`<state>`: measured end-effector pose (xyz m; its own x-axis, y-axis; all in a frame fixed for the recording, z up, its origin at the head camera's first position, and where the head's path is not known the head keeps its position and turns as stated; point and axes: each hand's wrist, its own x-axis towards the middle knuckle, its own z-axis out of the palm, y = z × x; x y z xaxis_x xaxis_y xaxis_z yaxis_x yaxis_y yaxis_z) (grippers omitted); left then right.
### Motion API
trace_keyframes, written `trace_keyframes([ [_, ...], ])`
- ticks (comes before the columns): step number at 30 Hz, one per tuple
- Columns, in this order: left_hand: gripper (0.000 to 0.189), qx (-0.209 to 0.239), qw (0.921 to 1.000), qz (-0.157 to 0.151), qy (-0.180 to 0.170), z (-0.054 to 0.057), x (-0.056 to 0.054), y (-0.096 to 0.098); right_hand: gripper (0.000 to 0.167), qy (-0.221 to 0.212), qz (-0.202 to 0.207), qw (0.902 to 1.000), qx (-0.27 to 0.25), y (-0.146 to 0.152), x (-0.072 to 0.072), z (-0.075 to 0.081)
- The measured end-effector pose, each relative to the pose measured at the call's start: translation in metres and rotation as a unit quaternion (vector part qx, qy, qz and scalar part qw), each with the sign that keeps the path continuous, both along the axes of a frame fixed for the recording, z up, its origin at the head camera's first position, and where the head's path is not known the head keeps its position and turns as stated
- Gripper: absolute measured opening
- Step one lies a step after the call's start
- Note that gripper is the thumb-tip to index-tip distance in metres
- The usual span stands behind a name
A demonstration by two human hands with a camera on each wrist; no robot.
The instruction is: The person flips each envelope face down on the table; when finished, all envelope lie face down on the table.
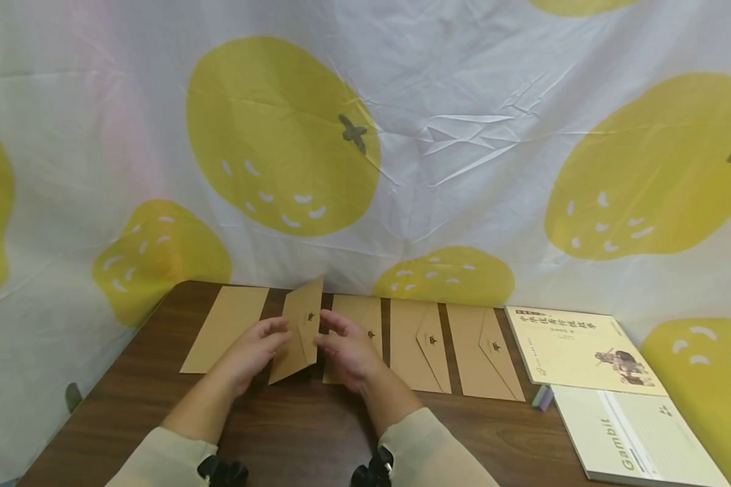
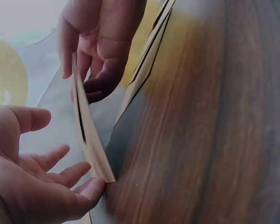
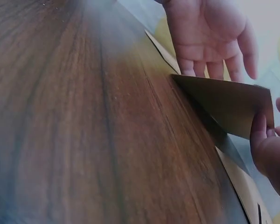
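A brown paper envelope with a pointed flap and a small dark crown print stands tilted on edge above the table in the head view. My right hand pinches its right edge between thumb and fingers. On the other side, my left hand has loosely spread fingers; its fingertips touch the envelope's lower end in the left wrist view. Left of the hands lies a plain brown envelope. Right of them, another envelope lies flap up, partly hidden by my right hand.
Two more flap-up envelopes continue the row to the right. Beyond them are a cream book, a notebook marked Gambit and small pastel blocks. A lemon-print curtain hangs behind the wooden table.
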<state>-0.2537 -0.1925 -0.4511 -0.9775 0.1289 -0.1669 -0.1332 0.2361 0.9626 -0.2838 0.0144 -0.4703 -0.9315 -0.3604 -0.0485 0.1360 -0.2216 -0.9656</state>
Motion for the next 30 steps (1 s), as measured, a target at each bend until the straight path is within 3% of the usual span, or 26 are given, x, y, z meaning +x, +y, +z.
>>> trace_keyframes([
  [8, 0.061, 0.001, 1.0, -0.01, 0.001, 0.003, 0.006, 0.008, 0.066, -0.006, 0.024, 0.9994, -0.024, -0.005, 0.004, 0.003],
  [15, 0.056, 0.065, 0.9977, -0.018, -0.006, 0.004, 0.006, 0.012, 0.067, -0.01, 0.055, 0.9975, -0.044, -0.007, 0.01, 0.008],
  [23, 0.061, 0.106, 0.9943, -0.002, -0.012, 0.006, 0.007, 0.017, 0.068, -0.005, 0.088, 0.9947, -0.053, -0.009, 0.011, 0.009],
  [30, 0.058, 0.141, 0.9899, 0.0, -0.012, 0.008, 0.008, 0.015, 0.063, -0.009, 0.095, 0.9952, -0.023, -0.01, 0.014, 0.009],
])
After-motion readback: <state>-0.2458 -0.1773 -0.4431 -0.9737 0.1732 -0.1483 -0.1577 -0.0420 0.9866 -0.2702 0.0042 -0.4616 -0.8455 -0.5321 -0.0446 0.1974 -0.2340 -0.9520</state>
